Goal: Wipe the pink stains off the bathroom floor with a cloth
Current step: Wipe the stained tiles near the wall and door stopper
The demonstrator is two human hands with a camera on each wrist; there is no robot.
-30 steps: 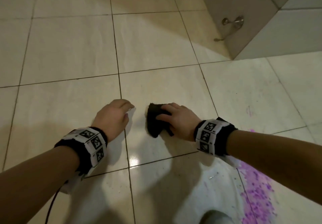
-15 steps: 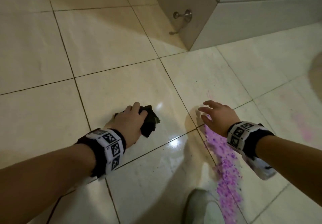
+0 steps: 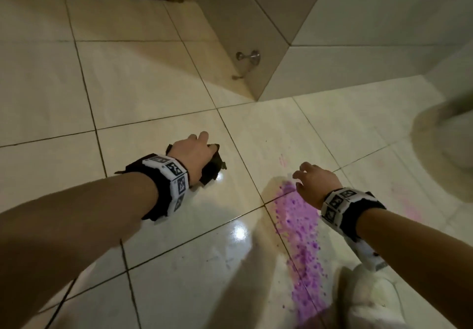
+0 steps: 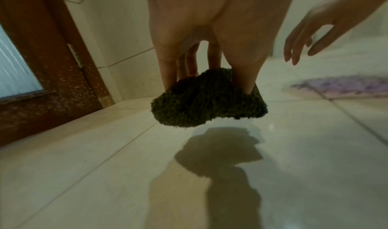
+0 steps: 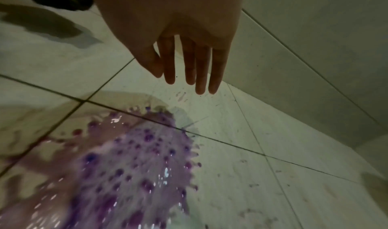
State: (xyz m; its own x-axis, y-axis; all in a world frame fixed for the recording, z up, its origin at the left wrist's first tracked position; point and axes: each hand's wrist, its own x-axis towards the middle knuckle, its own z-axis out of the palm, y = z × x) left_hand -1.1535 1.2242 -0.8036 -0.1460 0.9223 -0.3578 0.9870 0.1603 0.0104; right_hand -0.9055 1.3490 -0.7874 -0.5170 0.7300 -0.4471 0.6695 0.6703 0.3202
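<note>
My left hand (image 3: 194, 153) grips a dark shaggy cloth (image 3: 213, 167) between thumb and fingers. In the left wrist view the cloth (image 4: 208, 99) hangs just above the pale floor tiles, casting a shadow below it. A wet pink-purple stain (image 3: 298, 226) runs in a long streak across the tiles to the right of the cloth. My right hand (image 3: 312, 182) hovers over the stain's far end, holding nothing. In the right wrist view its fingers (image 5: 189, 69) are straight above the speckled stain (image 5: 126, 166). A fainter pink smear (image 3: 407, 205) lies further right.
A tiled wall corner (image 3: 258, 47) juts out ahead with a metal door stopper (image 3: 249, 57) at its base. A brown wooden door (image 4: 42, 83) stands left of the wall. My white shoe (image 3: 368, 300) is beside the stain's near end. A pale rounded fixture (image 3: 455, 136) sits far right.
The cloth passed from my right hand to my left. My left hand lifted it off the floor, and my right hand moved right over the stain. The view shifted rightward.
</note>
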